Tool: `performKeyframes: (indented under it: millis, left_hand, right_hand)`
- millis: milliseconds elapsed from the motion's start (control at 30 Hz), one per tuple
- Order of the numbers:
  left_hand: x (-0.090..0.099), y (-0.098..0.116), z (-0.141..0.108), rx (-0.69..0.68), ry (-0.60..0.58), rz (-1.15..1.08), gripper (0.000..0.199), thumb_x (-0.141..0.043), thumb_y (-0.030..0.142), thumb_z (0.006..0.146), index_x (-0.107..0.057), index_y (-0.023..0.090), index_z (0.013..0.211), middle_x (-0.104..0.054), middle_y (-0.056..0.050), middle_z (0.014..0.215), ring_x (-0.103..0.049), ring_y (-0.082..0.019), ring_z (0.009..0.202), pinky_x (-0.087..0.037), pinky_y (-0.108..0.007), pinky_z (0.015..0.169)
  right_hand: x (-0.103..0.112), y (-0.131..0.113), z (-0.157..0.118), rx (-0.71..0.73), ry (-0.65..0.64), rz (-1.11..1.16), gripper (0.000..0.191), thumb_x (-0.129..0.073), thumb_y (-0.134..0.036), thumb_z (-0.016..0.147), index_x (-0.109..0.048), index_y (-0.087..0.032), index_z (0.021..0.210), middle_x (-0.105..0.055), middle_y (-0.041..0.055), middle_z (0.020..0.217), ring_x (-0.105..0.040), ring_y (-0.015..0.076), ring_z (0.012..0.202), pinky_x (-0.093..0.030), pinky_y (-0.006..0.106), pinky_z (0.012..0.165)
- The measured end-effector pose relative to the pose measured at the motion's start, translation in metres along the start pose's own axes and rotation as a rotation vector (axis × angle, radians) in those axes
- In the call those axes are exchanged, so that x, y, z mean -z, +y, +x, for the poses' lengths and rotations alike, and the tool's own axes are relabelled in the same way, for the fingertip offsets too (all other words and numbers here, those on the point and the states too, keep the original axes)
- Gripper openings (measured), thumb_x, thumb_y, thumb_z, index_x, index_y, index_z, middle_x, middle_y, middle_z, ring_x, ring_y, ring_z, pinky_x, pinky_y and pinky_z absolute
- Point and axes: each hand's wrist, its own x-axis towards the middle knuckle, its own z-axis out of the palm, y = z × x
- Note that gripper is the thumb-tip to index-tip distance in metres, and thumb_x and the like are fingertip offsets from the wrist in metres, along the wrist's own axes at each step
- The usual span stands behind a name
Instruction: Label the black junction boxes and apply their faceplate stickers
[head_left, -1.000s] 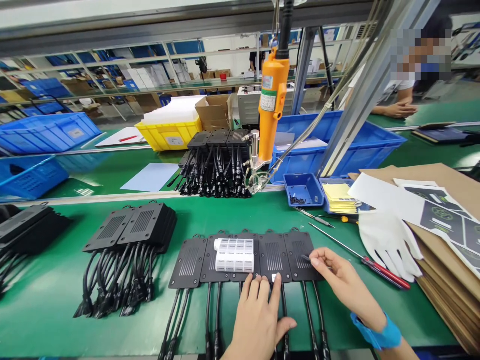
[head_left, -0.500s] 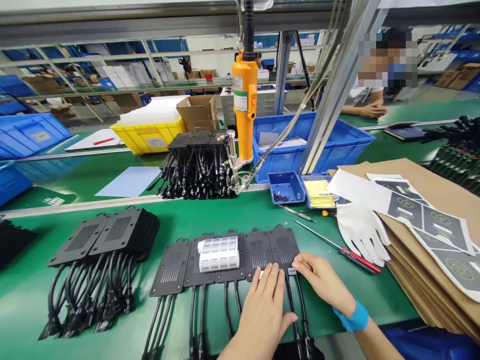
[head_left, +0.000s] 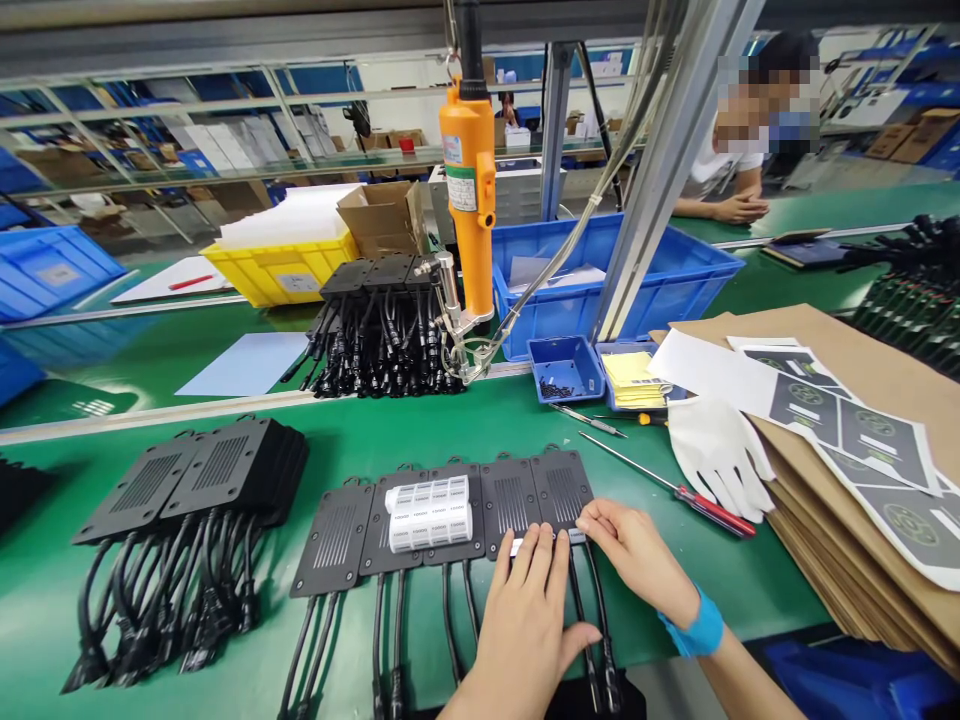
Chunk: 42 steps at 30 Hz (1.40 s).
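A row of flat black slotted boxes (head_left: 330,540) with paired cables lies on the green bench. My left hand (head_left: 529,610) is open and lies flat, its fingertips on the lower edges of the two right-hand boxes. White shows just beside those fingertips. A small white label (head_left: 576,536) sits at the lower edge of the rightmost box (head_left: 562,485). My right hand (head_left: 637,555), with a blue wristband, is closed in a pinch at the label's right end. Rolls of printed white labels (head_left: 429,515) rest on the middle boxes.
Stacked black boxes (head_left: 217,470) stand left. An orange power screwdriver (head_left: 471,200) hangs ahead. A red-handled screwdriver (head_left: 712,510), white glove (head_left: 716,450), small blue screw bin (head_left: 564,368) and cardboard stack (head_left: 817,520) lie right. A co-worker (head_left: 739,160) sits beyond.
The view has shifted slightly, so most things appear a little further left. Both hands keep nearly the same places on the boxes.
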Motion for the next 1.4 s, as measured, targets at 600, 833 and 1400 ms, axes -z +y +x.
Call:
performKeyframes:
  millis: [600, 833, 1400]
  left_hand:
    - [-0.007, 0.006, 0.001, 0.046, -0.004, -0.015, 0.088, -0.072, 0.072, 0.064, -0.052, 0.021, 0.133, -0.054, -0.015, 0.129, -0.054, -0.032, 0.118, -0.051, -0.057, 0.096]
    - [0.01, -0.004, -0.006, 0.0, 0.018, -0.215, 0.075, -0.077, 0.056, 0.07, -0.051, 0.015, 0.128, -0.052, -0.018, 0.13, -0.052, -0.032, 0.121, -0.052, -0.055, 0.095]
    - [0.067, -0.17, -0.02, 0.396, -0.337, -0.496, 0.054, -0.047, 0.029, 0.097, -0.028, 0.02, 0.147, -0.032, -0.01, 0.15, -0.024, -0.026, 0.143, -0.021, -0.052, 0.12]
  right_hand:
    - [0.001, 0.003, 0.0, -0.039, -0.011, 0.075, 0.032, -0.043, -0.044, 0.091, -0.056, -0.019, 0.074, -0.039, -0.0034, 0.056, -0.039, 0.0131, 0.054, -0.03, 0.026, 0.054]
    - [-0.007, 0.004, 0.0, -0.052, 0.094, 0.053, 0.028, -0.055, -0.048, 0.081, -0.05, -0.02, 0.086, -0.034, -0.0071, 0.058, -0.038, 0.0126, 0.053, -0.031, 0.025, 0.055]
    - [-0.011, -0.064, 0.022, 0.306, -0.096, -0.006, 0.029, -0.037, -0.047, 0.097, -0.053, -0.024, 0.096, -0.057, 0.0015, 0.09, -0.055, 0.0141, 0.075, -0.045, 0.027, 0.069]
